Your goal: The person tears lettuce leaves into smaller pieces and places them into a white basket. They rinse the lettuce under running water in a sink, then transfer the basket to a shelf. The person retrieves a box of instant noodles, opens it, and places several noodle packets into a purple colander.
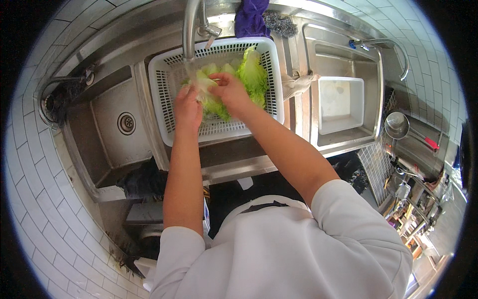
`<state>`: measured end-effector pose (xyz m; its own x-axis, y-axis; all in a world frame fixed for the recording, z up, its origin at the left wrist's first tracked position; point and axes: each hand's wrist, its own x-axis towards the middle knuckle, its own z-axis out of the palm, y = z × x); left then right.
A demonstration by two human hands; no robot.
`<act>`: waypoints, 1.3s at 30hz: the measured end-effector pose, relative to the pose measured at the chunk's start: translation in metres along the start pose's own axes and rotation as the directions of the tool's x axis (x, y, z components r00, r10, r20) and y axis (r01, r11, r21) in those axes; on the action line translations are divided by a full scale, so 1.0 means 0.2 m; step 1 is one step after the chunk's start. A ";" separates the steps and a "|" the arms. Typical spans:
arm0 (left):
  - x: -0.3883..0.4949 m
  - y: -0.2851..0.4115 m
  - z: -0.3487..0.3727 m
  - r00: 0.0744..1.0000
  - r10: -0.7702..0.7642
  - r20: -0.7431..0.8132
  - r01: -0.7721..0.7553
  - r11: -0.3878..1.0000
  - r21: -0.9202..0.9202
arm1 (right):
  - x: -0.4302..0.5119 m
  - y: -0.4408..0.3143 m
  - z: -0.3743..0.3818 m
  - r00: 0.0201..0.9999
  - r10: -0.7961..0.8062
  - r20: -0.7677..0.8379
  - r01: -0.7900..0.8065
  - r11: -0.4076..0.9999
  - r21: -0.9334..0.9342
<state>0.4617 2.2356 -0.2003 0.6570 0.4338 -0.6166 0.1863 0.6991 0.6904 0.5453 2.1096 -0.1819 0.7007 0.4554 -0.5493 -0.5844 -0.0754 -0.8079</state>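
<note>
My left hand [188, 108] and my right hand [232, 95] both hold a pale green lettuce leaf [203, 86] above a white slotted plastic basket [277, 71]. Water runs from the tall steel faucet [189, 33] onto the leaf and the left fingers. The right thumb and fingers pinch the leaf's upper right side. More lettuce [253, 73] leans against the basket's right wall, with frilly green edges. Other leaves lie beneath my hands, partly hidden by them. The basket sits in the middle sink basin [224, 153].
To the left is a sink basin with a drain [127, 123]. The right basin holds a white plastic tub [341, 105]. A beige cloth [300, 84] hangs over the divider. Behind the basket lie a purple cloth [252, 18] and a steel scourer [281, 23]. A saucepan [397, 125] stands at far right.
</note>
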 end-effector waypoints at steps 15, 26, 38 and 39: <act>-0.04 -0.03 -0.13 0.918 0.307 -0.251 -0.007 0.646 0.763 | 0.01 0.21 -0.11 0.829 -0.556 -0.059 0.066 0.202 -0.977; 0.04 0.02 -0.03 0.947 0.050 -0.318 0.246 0.523 0.816 | 0.05 0.17 -0.11 0.992 -0.127 -0.028 0.100 0.882 -0.460; -0.16 0.14 0.19 0.949 0.305 -0.080 -0.188 0.753 0.630 | 0.03 0.07 0.04 0.946 0.251 0.206 -0.312 0.877 0.366; -0.13 0.13 0.16 0.954 0.286 -0.089 -0.180 0.786 0.591 | 0.02 0.07 0.06 0.952 0.226 0.209 -0.275 0.929 0.247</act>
<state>0.4727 2.2254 -0.1546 0.6150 0.6642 -0.4250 0.4600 0.1356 0.8775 0.5357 2.1222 -0.1928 0.4495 0.6013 -0.6606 -0.8366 0.0242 -0.5473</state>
